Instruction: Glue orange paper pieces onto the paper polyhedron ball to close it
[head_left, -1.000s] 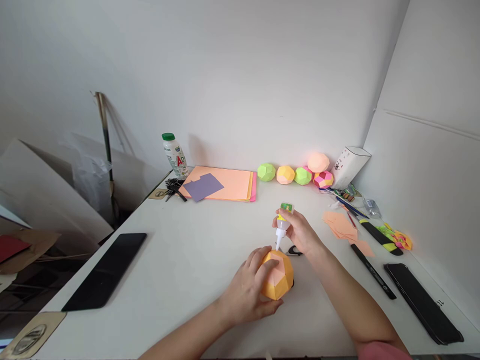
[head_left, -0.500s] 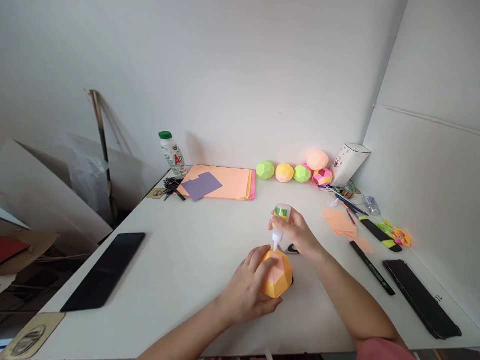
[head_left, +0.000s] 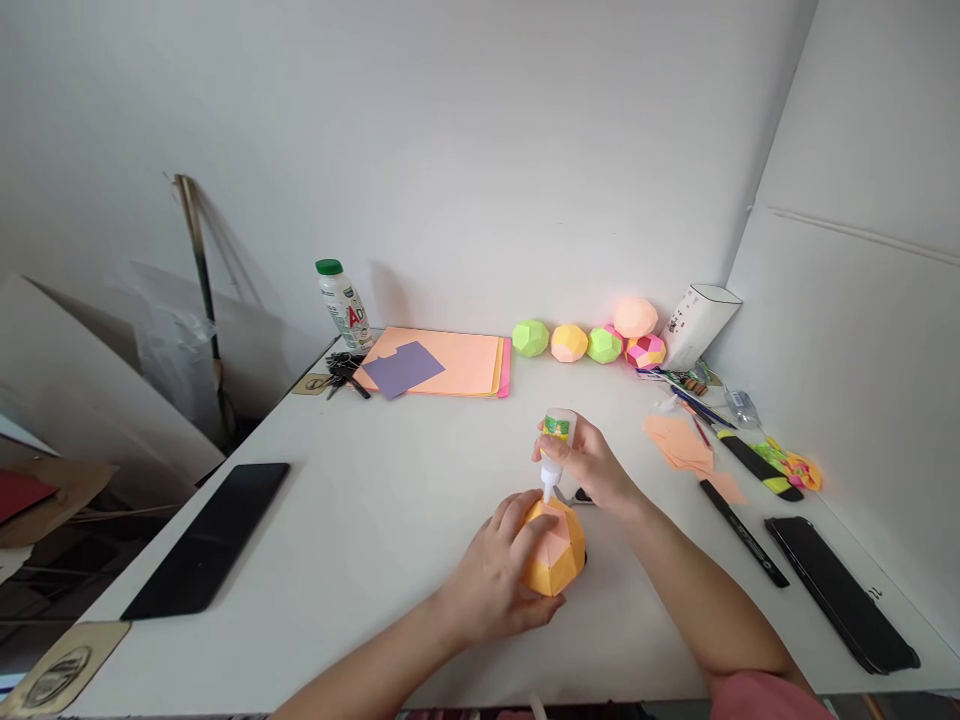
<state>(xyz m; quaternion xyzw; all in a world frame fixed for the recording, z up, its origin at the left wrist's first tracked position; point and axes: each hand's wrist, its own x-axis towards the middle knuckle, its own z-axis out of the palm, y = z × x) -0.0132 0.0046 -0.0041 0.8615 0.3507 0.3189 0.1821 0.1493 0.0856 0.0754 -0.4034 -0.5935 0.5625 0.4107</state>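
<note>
A white bench (head_left: 360,520) is standing against a pale wall, with a white panel closing it in on the right side. Near the front of the bench the left hand (head_left: 491,580) is cupping an orange paper ball (head_left: 556,550) from its left side, its grip wrapped on the ball and pressing it down onto the bench. Just above that grip the right hand (head_left: 592,465) is holding a small glue bottle (head_left: 556,445) upside down, its grip clamped around the bottle's body, and the white nozzle is touching the top face of the paper ball. Just behind the right grip a small dark thing is lying on the bench, too hidden to tell what it is. Well beyond the grips, at the wall, a row of finished paper balls (head_left: 589,343) in green, yellow and pink is sitting beside a tilted white carton (head_left: 697,325). Farther to the left of those, a stack of coloured paper sheets (head_left: 442,365) is lying flat, with a bunch of keys (head_left: 343,368) and a green-capped bottle (head_left: 341,305) next to it. To the right of the right grip, loose peach paper pieces (head_left: 679,445), pens (head_left: 742,535) and a dark phone (head_left: 840,590) are lying. Well to the left of the left grip another dark phone (head_left: 210,535) is lying flat near the bench edge.
</note>
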